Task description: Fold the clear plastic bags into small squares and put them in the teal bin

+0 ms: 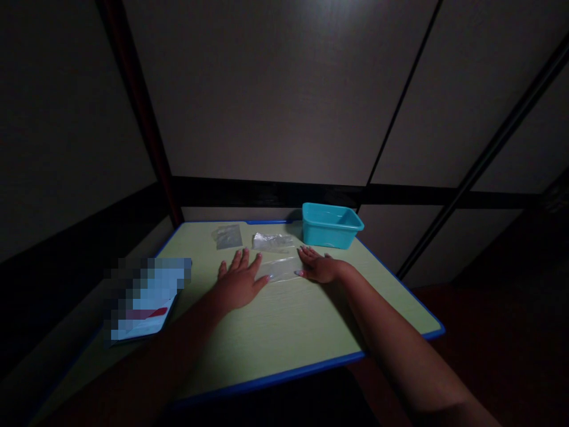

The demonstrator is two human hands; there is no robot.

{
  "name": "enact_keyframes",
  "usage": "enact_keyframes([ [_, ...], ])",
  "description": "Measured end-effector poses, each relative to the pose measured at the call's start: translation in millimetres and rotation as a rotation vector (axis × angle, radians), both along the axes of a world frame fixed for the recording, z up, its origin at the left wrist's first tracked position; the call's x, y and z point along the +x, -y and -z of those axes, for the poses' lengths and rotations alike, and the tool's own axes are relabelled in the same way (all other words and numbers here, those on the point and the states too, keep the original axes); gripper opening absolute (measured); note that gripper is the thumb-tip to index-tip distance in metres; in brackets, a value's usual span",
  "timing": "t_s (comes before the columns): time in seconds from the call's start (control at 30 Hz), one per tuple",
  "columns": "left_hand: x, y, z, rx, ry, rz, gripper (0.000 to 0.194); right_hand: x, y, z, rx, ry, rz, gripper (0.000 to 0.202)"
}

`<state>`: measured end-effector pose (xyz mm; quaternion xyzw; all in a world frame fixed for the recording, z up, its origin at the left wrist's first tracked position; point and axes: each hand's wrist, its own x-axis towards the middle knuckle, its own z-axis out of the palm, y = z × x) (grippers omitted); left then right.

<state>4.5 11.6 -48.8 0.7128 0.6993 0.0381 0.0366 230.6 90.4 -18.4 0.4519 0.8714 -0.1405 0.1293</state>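
Observation:
A clear plastic piece [281,270] lies flat on the pale green table [275,338] between my hands. My left hand [241,280] rests palm down at its left end, fingers spread, thumb touching its edge. At the right end is my right hand [316,265], fingers stretched out and thumb apart, lying low on the table. Just beyond them lies a crumpled clear plastic packet [272,241]. Farther left is a flat greyish plastic packet [228,236]. Neither hand grips anything.
A turquoise basket [332,230] stands at the back right of the table. A tablet-like device [153,299], partly pixelated, lies at the left. The table has a blue edge, and a panelled wall [275,95] rises behind it.

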Motion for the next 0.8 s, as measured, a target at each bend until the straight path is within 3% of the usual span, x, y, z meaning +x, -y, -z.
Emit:
enact_keyframes([
  [0.17,16.4,12.4,-9.9,0.128,0.058,0.206,0.066,-6.4,5.0,2.5,0.033,0.008,0.026,0.082],
  [0.3,21.2,19.1,-11.2,0.070,0.106,0.366,0.068,-9.6,7.8,3.6,0.059,0.012,0.058,0.083],
  [0.4,20.7,21.0,-9.0,0.022,0.117,0.381,0.074,-13.5,9.7,5.8,0.157,-0.055,0.076,0.076],
  [0.53,22.6,22.7,-9.9,0.016,0.152,0.396,0.078,-24.9,14.6,12.7,0.278,-0.153,-0.002,0.067],
  [0.8,26.1,21.0,-14.4,-0.028,0.208,0.495,0.078,-42.5,20.7,23.6,0.231,-0.127,-0.133,0.058],
])
